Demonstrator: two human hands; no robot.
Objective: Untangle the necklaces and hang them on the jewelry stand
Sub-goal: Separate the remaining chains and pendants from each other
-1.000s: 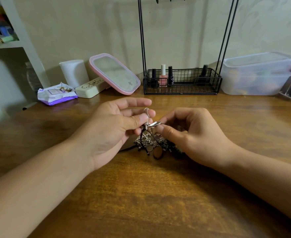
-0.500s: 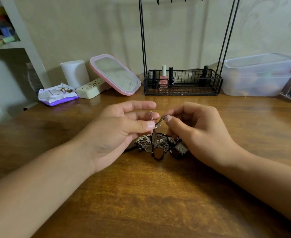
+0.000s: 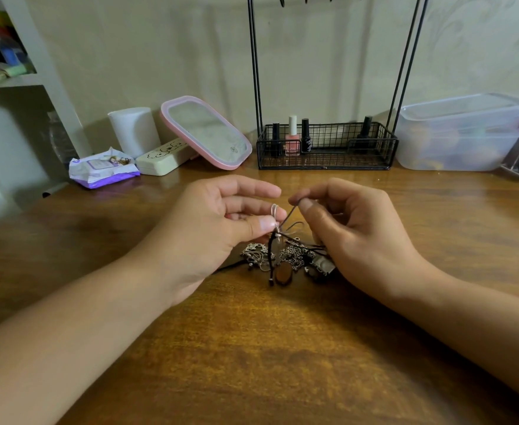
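Head view: the wooden desk (image 3: 252,348) spreads under both hands, with the jewelry stand (image 3: 327,145) beyond them. The left hand (image 3: 209,237) pinches a pale loop (image 3: 274,211); the right hand (image 3: 356,237) pinches a dark cord (image 3: 292,213). The tangled necklaces (image 3: 286,259) lie between and just below. Pulling too hard could cinch the knot tighter.

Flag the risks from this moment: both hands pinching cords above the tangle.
1. The left hand and right hand pinch cords running into the same necklace tangle; pulling apart may tighten the knot.
2. The fine silver chains are wound among the dark cords and could kink or snap.
3. Lifting may drag the amber pendant across the table.
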